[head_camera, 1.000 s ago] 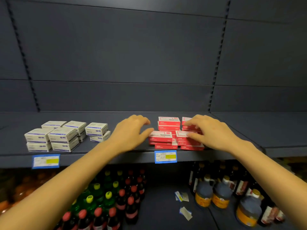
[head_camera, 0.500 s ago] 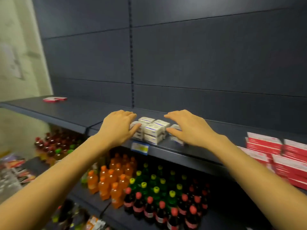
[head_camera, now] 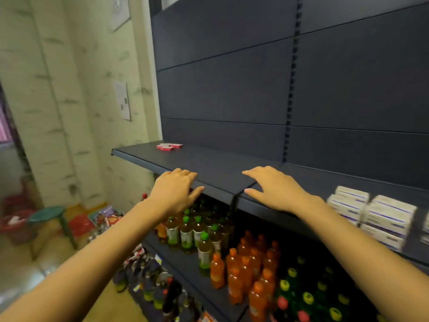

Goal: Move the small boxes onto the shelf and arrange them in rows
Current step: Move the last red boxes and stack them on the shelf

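A dark shelf point(head_camera: 209, 163) runs across the view at chest height. My left hand point(head_camera: 174, 194) hovers at its front edge, fingers apart and holding nothing. My right hand point(head_camera: 276, 189) is spread over the shelf a little to the right, also empty. A couple of small red boxes point(head_camera: 169, 146) lie flat near the far left end of the shelf. Stacked white boxes with blue stripes point(head_camera: 371, 217) stand on the shelf at the right, apart from my right hand.
Below the shelf stand rows of bottles with orange drink point(head_camera: 243, 275) and green caps point(head_camera: 197, 231). A green stool point(head_camera: 50, 213) and red baskets point(head_camera: 16, 226) are on the floor at the left, beside a pale wall point(head_camera: 69, 101).
My view and both hands have swept left along the shelf, from the red boxes past the white boxes to a bare stretch. Both hands stay empty.
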Motion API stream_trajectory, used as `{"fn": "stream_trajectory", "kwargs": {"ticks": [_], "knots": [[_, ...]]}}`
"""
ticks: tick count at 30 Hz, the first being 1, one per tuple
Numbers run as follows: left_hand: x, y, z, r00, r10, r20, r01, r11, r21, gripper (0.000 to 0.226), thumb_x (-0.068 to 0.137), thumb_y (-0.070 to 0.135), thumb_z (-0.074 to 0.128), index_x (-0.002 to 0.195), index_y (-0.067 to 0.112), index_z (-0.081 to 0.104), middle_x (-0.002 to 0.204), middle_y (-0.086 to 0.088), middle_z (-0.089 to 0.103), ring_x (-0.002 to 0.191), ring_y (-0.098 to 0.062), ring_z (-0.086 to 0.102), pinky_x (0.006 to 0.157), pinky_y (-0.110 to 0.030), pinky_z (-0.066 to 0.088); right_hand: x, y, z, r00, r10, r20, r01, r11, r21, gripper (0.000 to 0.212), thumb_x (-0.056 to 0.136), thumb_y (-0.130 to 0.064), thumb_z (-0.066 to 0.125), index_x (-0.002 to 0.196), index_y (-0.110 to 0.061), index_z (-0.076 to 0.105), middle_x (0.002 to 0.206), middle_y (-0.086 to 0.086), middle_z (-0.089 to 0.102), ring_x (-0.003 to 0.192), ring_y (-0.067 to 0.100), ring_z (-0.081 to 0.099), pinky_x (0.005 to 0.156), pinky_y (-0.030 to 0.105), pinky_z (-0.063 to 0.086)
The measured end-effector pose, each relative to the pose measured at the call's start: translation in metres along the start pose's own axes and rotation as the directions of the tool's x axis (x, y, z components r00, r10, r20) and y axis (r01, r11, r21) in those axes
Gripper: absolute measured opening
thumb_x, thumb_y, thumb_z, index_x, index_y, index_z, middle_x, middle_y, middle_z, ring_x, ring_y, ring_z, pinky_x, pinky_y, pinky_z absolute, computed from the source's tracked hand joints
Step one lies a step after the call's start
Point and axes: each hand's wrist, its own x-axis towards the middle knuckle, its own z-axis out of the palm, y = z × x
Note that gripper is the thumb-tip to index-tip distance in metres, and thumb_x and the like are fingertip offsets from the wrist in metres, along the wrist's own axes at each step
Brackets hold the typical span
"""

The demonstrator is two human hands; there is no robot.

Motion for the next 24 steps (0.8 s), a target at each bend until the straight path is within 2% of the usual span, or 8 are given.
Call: {"fn": "stream_trajectory", "kwargs": {"ticks": [5,11,24], "knots": [[0.013,-0.077,0.024,1.0,-0.023,0.011,0.023,1.0,0.008,0.049,0.093,0.05,0.034,0.125,0.017,0.05,0.126,-0.005,0.058,0.117,-0.024,0.051,0.095,-0.038,0.042,0.067,-0.042,0.031,1.0,0.011,-0.001,-0.011,1.0,0.018,0.053,0.095,-0.042,0.043,0.143,-0.026,0.029,0.147,-0.004,0.037,0.134,0.019,0.033,0.094,0.041,0.042],[0.042,-0.144,0.054,0.999,-0.042,0.018,0.042,0.999,-0.015,0.048,0.093,0.049,0.035,0.126,0.017,0.049,0.128,-0.005,0.057,0.119,-0.024,0.05,0.097,-0.039,0.041,0.144,-0.071,0.058,1.0,0.006,0.025,-0.006,1.0,-0.005,0.053,0.094,-0.041,0.044,0.142,-0.025,0.031,0.145,-0.002,0.039,0.132,0.02,0.036,0.091,0.041,0.043],[0.165,-0.27,0.141,0.992,-0.11,0.056,0.11,0.994,-0.012,0.049,0.094,0.05,0.032,0.125,0.015,0.049,0.126,-0.005,0.056,0.118,-0.023,0.049,0.096,-0.039,0.04,0.344,-0.084,0.131,0.998,-0.013,0.065,0.016,0.999,-0.05,0.054,0.093,-0.042,0.045,0.142,-0.024,0.032,0.145,-0.002,0.039,0.134,0.021,0.035,0.095,0.043,0.042]]}}
